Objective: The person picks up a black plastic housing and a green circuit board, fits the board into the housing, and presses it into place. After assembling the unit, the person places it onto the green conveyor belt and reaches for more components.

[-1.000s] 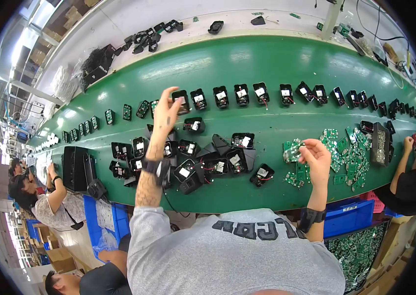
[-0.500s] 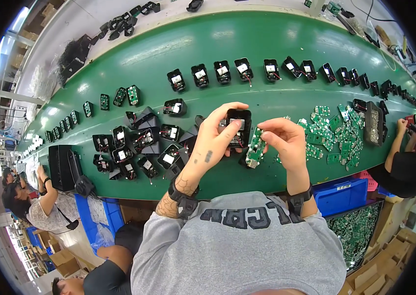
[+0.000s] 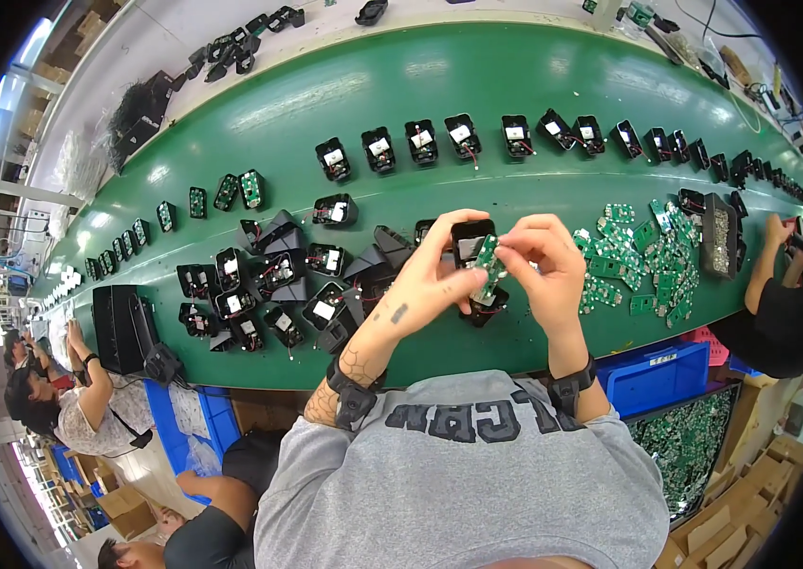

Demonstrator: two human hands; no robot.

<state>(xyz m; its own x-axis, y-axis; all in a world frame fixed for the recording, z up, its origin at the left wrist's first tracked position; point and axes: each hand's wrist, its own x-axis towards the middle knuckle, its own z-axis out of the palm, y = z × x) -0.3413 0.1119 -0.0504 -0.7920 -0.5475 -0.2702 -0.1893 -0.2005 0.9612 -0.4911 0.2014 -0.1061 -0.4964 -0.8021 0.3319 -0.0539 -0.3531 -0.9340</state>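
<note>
My left hand (image 3: 430,289) is closed around a small black plastic housing (image 3: 470,230), held open side up above the green bench. Between the fingertips of my right hand (image 3: 545,266) is a narrow green circuit board (image 3: 487,254), tilted over the housing's opening. My left thumb reaches to the board's lower end. Just below my hands, another black housing (image 3: 489,311) with parts inside rests on the bench. To the right lies a loose spread of green circuit boards (image 3: 643,251). A cluster of black housings (image 3: 235,302) with white parts and wires lies to the left.
A row of black housings (image 3: 420,140) runs along the far side of the green bench (image 3: 344,85). Housings with boards fitted (image 3: 197,202) stand at left. A dark tray of small metal parts (image 3: 721,237) is at right, a blue bin (image 3: 655,375) below the edge. Co-workers sit on both sides.
My right hand has brought the circuit board left, over the housing in my left hand. The left thumb has moved from inside the housing to the board's lower end.
</note>
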